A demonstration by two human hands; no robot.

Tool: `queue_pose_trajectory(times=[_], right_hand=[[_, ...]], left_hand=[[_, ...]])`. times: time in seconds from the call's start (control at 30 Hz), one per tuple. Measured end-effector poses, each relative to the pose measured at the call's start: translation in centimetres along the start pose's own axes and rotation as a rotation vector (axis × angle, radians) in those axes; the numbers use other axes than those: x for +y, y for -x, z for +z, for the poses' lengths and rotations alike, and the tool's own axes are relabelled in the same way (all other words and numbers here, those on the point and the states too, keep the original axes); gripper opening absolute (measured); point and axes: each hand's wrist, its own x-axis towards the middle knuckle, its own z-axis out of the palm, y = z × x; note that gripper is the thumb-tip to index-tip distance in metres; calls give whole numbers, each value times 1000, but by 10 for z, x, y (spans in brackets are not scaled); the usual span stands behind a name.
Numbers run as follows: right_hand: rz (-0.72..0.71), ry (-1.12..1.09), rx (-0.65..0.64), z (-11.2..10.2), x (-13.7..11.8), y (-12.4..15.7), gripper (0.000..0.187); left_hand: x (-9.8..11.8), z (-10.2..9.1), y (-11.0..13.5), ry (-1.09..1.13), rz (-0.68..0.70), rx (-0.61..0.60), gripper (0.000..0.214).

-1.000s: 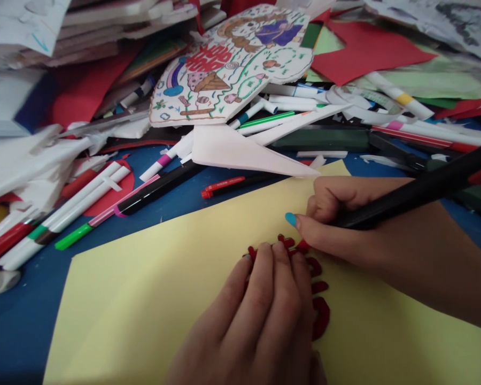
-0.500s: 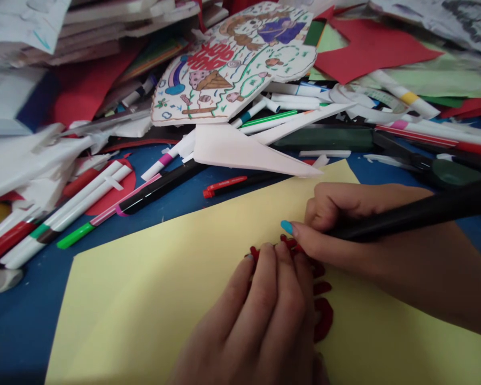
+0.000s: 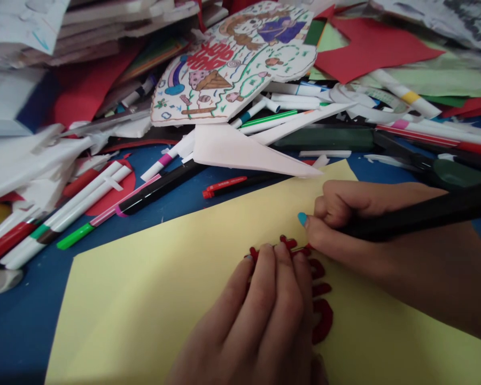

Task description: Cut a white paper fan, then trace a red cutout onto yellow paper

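A pale yellow paper sheet [image 3: 144, 305] lies on the blue tabletop, with red cut-out shapes [image 3: 323, 321] resting on it. My left hand [image 3: 256, 315] lies flat over those shapes, fingers together, hiding several of them. Just right of it, my right hand [image 3: 353, 219] grips a thick black marker [image 3: 428, 216] whose tip is hidden behind the fingers. The blue-painted thumbnail sits near the upper red shapes. The two hands are close but apart.
Behind the sheet lie loose felt-tip markers [image 3: 72, 214], a red pen [image 3: 224, 187] and a folded pale pink paper [image 3: 240, 152]. A coloured cut-out drawing [image 3: 228, 69], red card [image 3: 369, 48] and stacked white papers [image 3: 84, 32] are heaped at the back.
My right hand and the black marker have shifted slightly right, and the marker lies more level. My left hand stays in place on the red shapes.
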Motion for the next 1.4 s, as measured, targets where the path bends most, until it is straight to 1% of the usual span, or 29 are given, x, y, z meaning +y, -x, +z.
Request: queue_pose_trajectory(times=[0.13,0.27,0.47,0.63,0.8,0.87,0.9,0.97,1.03,1.17,1.4], right_hand=[[4,13,9,0,-1,-1,27],[21,3,-12,-1,-2,1,27],[42,-100,-10,-2,1,-4,28],[123,-245,86,-9,3,-4,30],[81,-182,118,-13,0,3,32],[48,-174,85,-10,-1,3,32],[39,-170,45,-8,0,3,33],[50,-158,-39,-5,0,1,32],[84,-144,-86,-2,0,1,32],[91,-202,-115,1,-1,2,30],[122,-252,-159,2,-4,2,30]], left_hand=[[0,0,0,1,-1,-7,51],[0,-1,-1,-10,-3,-13,52],[0,-3,-1,-2,-2,-23,50],[0,-4,-1,18,-4,-35,46],[0,-4,-1,30,12,-10,39],[0,-4,-1,16,21,2,38],[0,-4,-1,7,22,2,38],[0,-4,0,-6,23,-7,37],[0,-4,0,-11,28,-16,34],[0,-4,0,9,28,-3,32],[0,-3,0,12,26,1,34]])
